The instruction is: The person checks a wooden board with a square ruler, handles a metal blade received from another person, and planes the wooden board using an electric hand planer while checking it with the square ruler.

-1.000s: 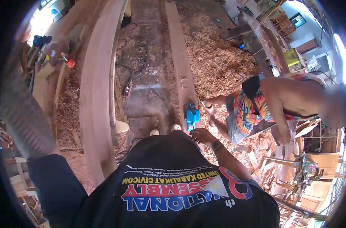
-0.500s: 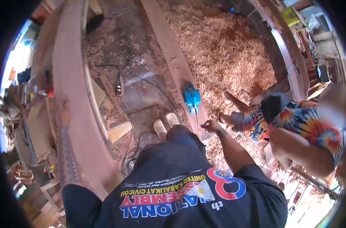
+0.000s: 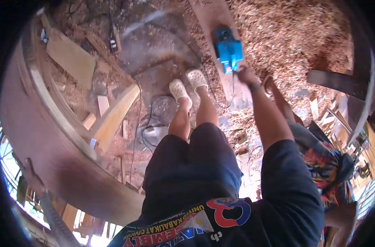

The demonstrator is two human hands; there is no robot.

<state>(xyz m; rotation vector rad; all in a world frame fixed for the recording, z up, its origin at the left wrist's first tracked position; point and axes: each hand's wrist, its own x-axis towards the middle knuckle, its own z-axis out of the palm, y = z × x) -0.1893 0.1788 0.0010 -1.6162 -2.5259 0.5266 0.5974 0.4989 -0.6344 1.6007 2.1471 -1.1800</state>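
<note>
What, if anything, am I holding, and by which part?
Can't tell: your right hand blurs beside the near end of the blue power tool. Your left hand looks open, holding nothing.

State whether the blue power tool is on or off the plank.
On: the blue tool sits on the plank, wood showing beyond both its ends.

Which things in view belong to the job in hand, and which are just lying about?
Seemingly in the job:
blue power tool, right hand close by
plank under the tool

Lying about:
wood shavings
wedge-shaped offcut
flat board
</note>
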